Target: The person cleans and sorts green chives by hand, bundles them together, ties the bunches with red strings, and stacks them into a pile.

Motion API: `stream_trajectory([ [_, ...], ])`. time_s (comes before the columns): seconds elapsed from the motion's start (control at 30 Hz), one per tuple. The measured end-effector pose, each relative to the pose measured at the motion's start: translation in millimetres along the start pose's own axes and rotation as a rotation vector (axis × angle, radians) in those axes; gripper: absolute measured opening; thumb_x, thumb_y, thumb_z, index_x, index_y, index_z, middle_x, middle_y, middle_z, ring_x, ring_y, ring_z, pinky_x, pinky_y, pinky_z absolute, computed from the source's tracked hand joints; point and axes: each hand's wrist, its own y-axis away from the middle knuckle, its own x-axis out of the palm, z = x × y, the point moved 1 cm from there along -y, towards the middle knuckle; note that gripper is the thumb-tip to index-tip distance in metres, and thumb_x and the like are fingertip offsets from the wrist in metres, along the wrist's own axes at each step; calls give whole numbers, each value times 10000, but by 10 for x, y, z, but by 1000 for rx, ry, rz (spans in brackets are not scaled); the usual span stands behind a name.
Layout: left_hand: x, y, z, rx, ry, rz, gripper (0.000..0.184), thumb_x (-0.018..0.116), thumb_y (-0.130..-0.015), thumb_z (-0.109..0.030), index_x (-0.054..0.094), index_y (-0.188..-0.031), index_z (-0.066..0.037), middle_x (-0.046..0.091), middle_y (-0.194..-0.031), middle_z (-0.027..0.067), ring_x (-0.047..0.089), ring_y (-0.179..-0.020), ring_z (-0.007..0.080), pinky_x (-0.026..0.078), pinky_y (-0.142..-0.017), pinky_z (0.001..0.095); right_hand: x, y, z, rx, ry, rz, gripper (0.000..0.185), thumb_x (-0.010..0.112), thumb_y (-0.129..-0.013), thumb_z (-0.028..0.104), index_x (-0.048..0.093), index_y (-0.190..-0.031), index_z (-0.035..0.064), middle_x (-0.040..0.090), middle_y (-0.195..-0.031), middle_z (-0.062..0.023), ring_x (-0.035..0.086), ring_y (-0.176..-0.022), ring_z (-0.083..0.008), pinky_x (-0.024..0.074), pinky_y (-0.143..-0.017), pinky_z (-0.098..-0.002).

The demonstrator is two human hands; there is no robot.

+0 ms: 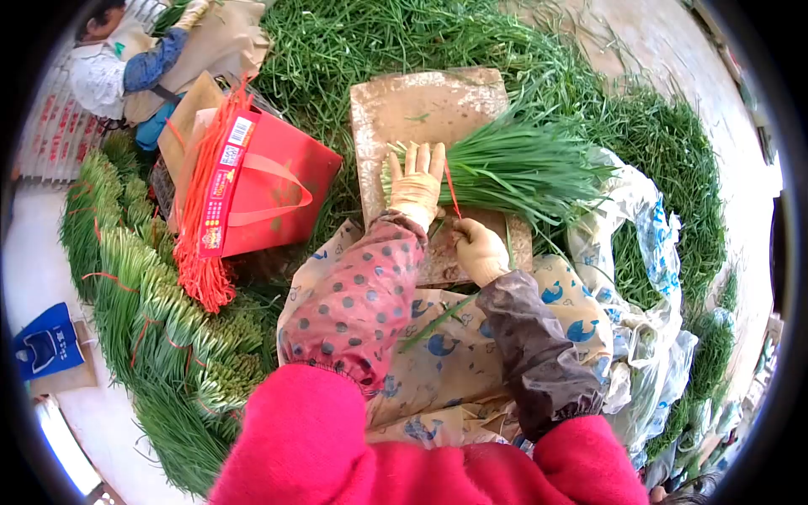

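A bunch of long green chives (522, 168) lies across a worn wooden board (425, 105), its cut ends to the left and its leaves fanning right. My left hand (415, 181), in a pale glove, rests on the cut-end part of the bunch with fingers stretched out. A thin red tie (451, 187) runs over the bunch just right of those fingers. Below the bunch, my right hand (482, 251), also gloved, is closed in a pinch on the lower end of the tie. The underside of the bunch is hidden.
A red bag (290, 181) stands at left, with a hank of red ties (206, 252) hanging over it. Tied chive bundles (168, 311) are stacked further left. Loose chives (328, 59) surround the board. Another person (126, 71) sits top left. Plastic sheeting (656, 252) lies at right.
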Motion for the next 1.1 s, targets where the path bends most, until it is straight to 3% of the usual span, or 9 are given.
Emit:
stream_trajectory([
  [0.13,-357,199,-27,14,-6,3,1280,864,-524,-370,89,-1503,-90,211,-1532,175,147,-1428,373,94,-1091,670,-255,135,246,165,-763,94,163,475,-955,64,621,-1000,6,636,-785,-16,499,-585,-47,404,-511,-214],
  [0.3,-72,176,-304,-66,-281,-22,751,379,-897,-438,136,-1495,-54,146,-1550,205,75,-1445,379,33,-1058,718,-384,-55,1025,134,-793,9,132,582,-908,87,611,-987,-16,614,-734,-22,480,-550,-68,401,-498,-213],
  [0.33,-40,131,-274,-87,-194,-46,698,346,-922,-417,155,-1493,-64,148,-1550,206,77,-1446,371,31,-1055,722,-372,-117,1108,134,-746,-92,207,603,-896,107,630,-1048,-30,688,-943,-112,623,-806,-129,486,-708,-243],
  [0.43,-186,30,-274,-125,-217,317,678,341,-933,-415,166,-1491,-73,157,-1547,206,92,-1442,375,32,-1060,716,-385,-141,1149,30,-797,3,206,603,-876,78,645,-1032,-50,688,-940,-119,622,-849,-132,476,-761,-235],
  [0.57,223,-133,-107,-147,-135,44,561,427,-925,-233,279,-1435,-52,375,-1421,221,320,-1355,391,182,-1032,716,-403,90,1017,185,-643,13,174,584,-877,105,635,-957,-42,668,-853,-122,591,-766,-93,471,-700,-245],
  [0.63,110,-86,-227,-162,-202,-46,462,383,-934,-157,371,-1381,-38,438,-1363,209,393,-1300,371,236,-1019,694,-126,410,386,-37,-225,-146,223,579,-886,163,648,-1057,38,681,-839,-150,663,-780,-267,497,-695,-348],
  [0.73,-5,-74,-266,-186,-264,16,590,549,-892,-253,331,-1398,-41,429,-1374,188,354,-1325,359,232,-1031,682,-13,617,58,143,-181,-22,254,583,-876,205,644,-1065,46,671,-890,-181,646,-851,-350,499,-733,-385],
  [0.9,-434,72,-34,-33,7,300,1368,887,-500,-477,17,-1513,-184,150,-1559,140,79,-1443,358,128,-1062,706,-394,795,402,53,167,124,446,654,-800,212,548,-1219,103,621,-1140,-159,607,-1023,-329,490,-854,-394],
  [1.1,-409,794,401,-377,77,340,1354,892,-561,-269,-76,-1506,-225,90,-1574,122,87,-1440,370,199,-1056,682,-420,802,585,255,-208,127,564,720,-776,269,510,-1254,56,640,-1072,-146,635,-923,-275,490,-806,-361],
])
